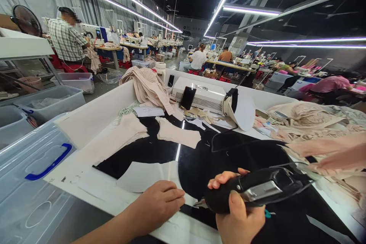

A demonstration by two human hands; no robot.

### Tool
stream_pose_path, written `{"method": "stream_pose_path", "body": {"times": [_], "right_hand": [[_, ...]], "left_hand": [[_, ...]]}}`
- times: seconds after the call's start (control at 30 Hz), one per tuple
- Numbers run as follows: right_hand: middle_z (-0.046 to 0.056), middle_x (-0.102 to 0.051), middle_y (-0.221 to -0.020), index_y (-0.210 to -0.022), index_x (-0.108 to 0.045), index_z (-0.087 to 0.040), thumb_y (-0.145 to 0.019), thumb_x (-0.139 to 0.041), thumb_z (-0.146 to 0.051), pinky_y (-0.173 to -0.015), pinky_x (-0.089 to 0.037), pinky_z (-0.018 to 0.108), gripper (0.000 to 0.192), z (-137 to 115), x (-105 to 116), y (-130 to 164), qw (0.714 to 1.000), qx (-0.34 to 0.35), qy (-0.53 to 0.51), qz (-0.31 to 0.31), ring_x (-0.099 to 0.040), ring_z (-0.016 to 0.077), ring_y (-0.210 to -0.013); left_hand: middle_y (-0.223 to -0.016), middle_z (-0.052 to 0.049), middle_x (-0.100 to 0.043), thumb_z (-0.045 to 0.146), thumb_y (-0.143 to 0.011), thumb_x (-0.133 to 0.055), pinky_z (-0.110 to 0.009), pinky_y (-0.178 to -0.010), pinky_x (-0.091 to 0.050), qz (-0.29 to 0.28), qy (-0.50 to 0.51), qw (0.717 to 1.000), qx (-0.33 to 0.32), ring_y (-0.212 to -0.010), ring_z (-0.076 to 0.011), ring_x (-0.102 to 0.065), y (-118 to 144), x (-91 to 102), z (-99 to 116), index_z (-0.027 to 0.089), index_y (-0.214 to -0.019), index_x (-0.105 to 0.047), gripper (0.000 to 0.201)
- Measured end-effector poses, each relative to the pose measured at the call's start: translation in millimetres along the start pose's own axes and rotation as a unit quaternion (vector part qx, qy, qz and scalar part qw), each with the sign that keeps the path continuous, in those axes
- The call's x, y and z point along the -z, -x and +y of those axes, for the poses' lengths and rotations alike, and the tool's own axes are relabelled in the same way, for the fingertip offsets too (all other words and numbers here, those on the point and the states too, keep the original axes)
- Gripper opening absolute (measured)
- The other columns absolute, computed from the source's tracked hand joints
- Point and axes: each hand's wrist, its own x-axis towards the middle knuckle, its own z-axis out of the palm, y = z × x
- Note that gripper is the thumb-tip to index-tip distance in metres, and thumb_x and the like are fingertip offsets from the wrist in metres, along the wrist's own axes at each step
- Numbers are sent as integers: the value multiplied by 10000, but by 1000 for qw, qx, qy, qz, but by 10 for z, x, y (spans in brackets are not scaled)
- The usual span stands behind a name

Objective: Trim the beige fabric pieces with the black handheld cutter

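My right hand (240, 213) is wrapped round a black electric hand cutter (225, 194) with a silver switch plate, its thumb along the near side. The tool's pointed metal tip aims left, at the edge of a white cut sheet (143, 175). My left hand (162, 206) lies on that sheet near its right end, fingers together and laid down, holding nothing. Whether the sheet is paper or cloth I cannot tell. Beyond it on the black tabletop (197, 164) lie a stack of beige cut fabric pieces (178, 133) and a larger beige stack (117, 137).
A white box-like machine (200, 93) stands at the back, with a phone (188, 98) against it. Beige fabric (148, 85) drapes over the rear rim; more fabric (305, 118) is heaped right. Clear plastic bins (34, 183) stand left. A person (68, 38) sits at a sewing machine.
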Motion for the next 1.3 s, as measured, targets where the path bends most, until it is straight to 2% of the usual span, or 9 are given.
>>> {"method": "stream_pose_path", "body": {"times": [0.3, 0.5, 0.67, 0.77, 0.83, 0.93, 1.07, 1.17, 1.3], "right_hand": [[-24, -679, -836, -1162, -607, -272, -876, -762, -300, -643, -584, 322, 326, 104, 70, -130, 1000, 1, 17, -21, -653, 139, -677], [-27, -673, -840, -1190, -580, -259, -885, -755, -340, -645, -560, 337, 360, 309, 25, -417, 999, 20, 32, -32, -639, 146, -666], [-30, -667, -834, -1103, -594, -247, -880, -760, -343, -624, -532, 320, 294, 397, -78, -548, 999, 22, 21, -39, -613, 135, -631], [-22, -671, -842, -1043, -601, -236, -889, -748, -347, -632, -540, 321, 240, 393, -124, -537, 998, 18, 13, -51, -622, 136, -639], [-20, -674, -838, -1041, -605, -235, -892, -743, -349, -636, -552, 324, 233, 381, -143, -507, 998, 14, 9, -57, -634, 141, -647], [-27, -681, -840, -1090, -597, -250, -898, -738, -343, -637, -565, 325, 255, 366, -156, -451, 998, 9, 4, -63, -645, 144, -649], [-39, -686, -831, -1102, -592, -261, -898, -734, -346, -624, -571, 309, 262, 355, -161, -396, 998, 6, 2, -67, -649, 137, -629], [-36, -687, -823, -1037, -604, -248, -886, -739, -360, -610, -570, 298, 232, 341, -170, -382, 998, 5, 4, -67, -657, 138, -625], [-38, -672, -801, -957, -600, -238, -868, -742, -371, -594, -561, 286, 213, 317, -189, -382, 998, 1, 9, -59, -647, 131, -610]], "left_hand": [[-1226, -87, -724, 177, -1103, -411, -345, -977, -607, -6, 15, 996, 85, -1161, -219, -671, 39, 230, -145, 163, -1205, -653, 263], [-1065, -66, -732, 151, -1098, -371, -325, -866, -620, -5, -25, 994, 108, -969, -204, -695, 110, 328, -262, 166, -1119, -681, 311], [-1046, -40, -706, 101, -1008, -517, -316, -801, -602, -74, 22, 984, 159, -900, -199, -683, 106, 379, -178, 198, -1058, -696, 210], [-1025, -26, -705, 72, -983, -565, -301, -792, -594, -119, 45, 975, 181, -876, -186, -689, 6, 448, -244, 206, -1051, -699, 201], [-1067, -33, -713, 52, -974, -597, -315, -850, -593, -133, 45, 978, 157, -939, -196, -694, -120, 492, -352, 200, -1101, -689, 215], [-1237, -51, -710, 58, -921, -718, -381, -1035, -552, -163, 78, 981, 69, -1166, -234, -658, -343, 517, -547, 192, -1192, -653, 309], [-1399, -69, -661, 184, -886, -816, -456, -1179, -464, -226, 126, 966, -5, -1375, -266, -553, -555, 459, -747, 199, -1319, -612, 479], [-1405, -52, -663, 241, -864, -842, -468, -1189, -454, -273, 127, 953, -18, -1444, -289, -483, -632, 390, -827, 234, -1355, -624, 538], [-1388, -51, -674, 270, -900, -811, -446, -1239, -381, -297, 138, 943, -63, -1405, -243, -534, -700, 323, -877, 271, -1389, -630, 522]]}}
